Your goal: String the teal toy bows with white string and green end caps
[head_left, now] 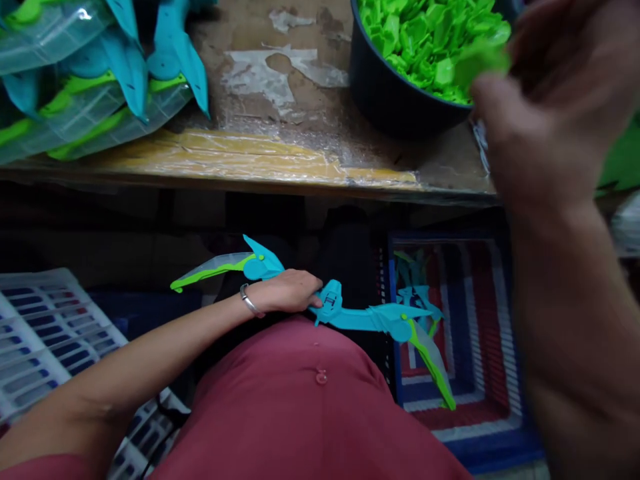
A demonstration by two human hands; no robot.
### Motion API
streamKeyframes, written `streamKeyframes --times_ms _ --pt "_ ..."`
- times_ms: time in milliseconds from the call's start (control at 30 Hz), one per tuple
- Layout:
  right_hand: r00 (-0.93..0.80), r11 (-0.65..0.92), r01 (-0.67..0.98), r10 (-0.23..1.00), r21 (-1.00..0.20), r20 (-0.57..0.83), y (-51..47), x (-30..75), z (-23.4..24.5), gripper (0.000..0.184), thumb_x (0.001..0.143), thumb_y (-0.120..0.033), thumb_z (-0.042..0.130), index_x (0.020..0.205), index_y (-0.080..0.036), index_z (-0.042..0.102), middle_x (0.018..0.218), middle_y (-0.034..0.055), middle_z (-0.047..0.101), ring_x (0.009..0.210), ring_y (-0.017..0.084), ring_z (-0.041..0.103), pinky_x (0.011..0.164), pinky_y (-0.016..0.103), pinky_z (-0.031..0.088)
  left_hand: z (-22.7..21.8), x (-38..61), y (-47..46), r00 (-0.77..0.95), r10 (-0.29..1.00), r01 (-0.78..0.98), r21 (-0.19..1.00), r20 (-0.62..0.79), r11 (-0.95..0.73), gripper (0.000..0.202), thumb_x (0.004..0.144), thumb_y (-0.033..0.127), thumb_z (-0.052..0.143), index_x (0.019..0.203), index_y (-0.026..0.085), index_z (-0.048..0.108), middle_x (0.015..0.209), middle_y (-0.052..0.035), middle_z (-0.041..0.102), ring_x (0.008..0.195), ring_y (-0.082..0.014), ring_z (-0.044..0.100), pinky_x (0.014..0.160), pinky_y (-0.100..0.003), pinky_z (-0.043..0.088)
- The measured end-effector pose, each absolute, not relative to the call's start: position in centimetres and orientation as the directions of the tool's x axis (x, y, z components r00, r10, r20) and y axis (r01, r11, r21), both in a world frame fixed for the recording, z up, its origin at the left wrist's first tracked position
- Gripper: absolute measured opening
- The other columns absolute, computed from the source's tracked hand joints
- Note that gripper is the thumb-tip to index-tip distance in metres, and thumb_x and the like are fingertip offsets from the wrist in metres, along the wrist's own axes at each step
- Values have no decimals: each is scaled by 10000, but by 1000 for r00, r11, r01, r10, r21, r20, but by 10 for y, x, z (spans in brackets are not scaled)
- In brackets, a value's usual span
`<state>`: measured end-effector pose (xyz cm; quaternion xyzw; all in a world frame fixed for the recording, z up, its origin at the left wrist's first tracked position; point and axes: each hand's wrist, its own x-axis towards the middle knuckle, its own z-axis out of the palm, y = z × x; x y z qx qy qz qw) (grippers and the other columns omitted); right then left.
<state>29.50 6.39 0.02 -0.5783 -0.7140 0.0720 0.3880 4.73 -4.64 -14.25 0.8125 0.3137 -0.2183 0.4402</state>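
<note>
My left hand is closed around the grip of a blue and green plastic toy bow, which lies across my lap. Its two curved limbs, green with clear plastic, stretch out to either side. Up at the right, my right hand is blurred and pinches a bright green plastic piece between thumb and fingers. The piece is over the rim of a dark bucket filled with small green plastic parts. The exact shape of the pinched piece is smeared by motion.
More blue and green toy bow parts are piled on the worn wooden table at the left. Below the table edge, a striped crate at right holds blue pieces. A white slatted plastic crate stands at left.
</note>
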Motion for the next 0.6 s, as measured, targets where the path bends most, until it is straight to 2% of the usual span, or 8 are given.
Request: streamKeyframes --times_ms 33,67,100,167,233,333,433,600 --pt "-92 379 717 883 -585 460 35 286 -7 261 882 -240 733 1122 -139 720 1020 58 690 948 178 658 869 310 506 -144 46 -47 712 325 699 582 -623 -415 252 995 384 575 1026 160 686 1028 -128 751 928 -268 716 692 -298 458" --pt "-232 397 643 916 -656 327 6 278 -19 176 873 -262 751 1035 -196 746 888 25 696 801 159 663 758 306 536 -145 44 -48 716 330 695 586 -615 -416 251 996 385 574 1027 163 687 1023 -124 751 923 -265 715 694 -298 458" --pt "-370 356 561 915 -747 158 -20 271 -34 113 892 -290 734 988 -235 755 846 8 695 714 144 655 677 297 547 -147 43 -48 720 335 692 590 -608 -417 251 996 386 573 1027 164 688 1014 -121 751 918 -262 714 695 -296 457" --pt "-526 133 459 837 -878 -149 -65 263 -71 111 924 -321 684 922 -238 759 907 28 682 673 132 656 577 270 550 -150 41 -49 728 340 684 595 -596 -421 262 995 396 574 1027 164 689 994 -118 751 904 -256 712 694 -292 455" --pt "-475 -74 441 827 -894 -302 -95 258 -106 144 935 -294 634 896 -230 757 926 31 647 611 106 633 544 261 534 -153 40 -52 736 345 675 600 -582 -429 274 998 411 571 1036 165 685 999 -113 750 910 -249 710 705 -286 451" --pt "-373 -192 457 845 -868 -383 -118 254 -139 141 916 -230 606 929 -227 747 899 18 633 576 91 607 549 254 503 -155 39 -55 748 352 663 603 -563 -444 278 1004 421 565 1037 170 680 1006 -106 751 932 -250 708 723 -285 446" --pt "-304 -243 471 858 -848 -415 -121 249 -148 81 874 -187 633 923 -210 693 779 -11 627 576 106 592 548 243 471 -154 40 -56 750 355 660 595 -558 -458 276 1003 418 568 1021 168 683 987 -105 752 925 -253 708 721 -285 443" --pt "-338 -117 568 869 -815 -361 -111 244 -146 94 837 -128 633 820 -202 687 772 -1 653 643 117 588 591 237 444 -153 43 -55 750 353 659 586 -559 -471 281 994 422 586 994 164 697 946 -101 749 905 -254 713 707 -284 442"
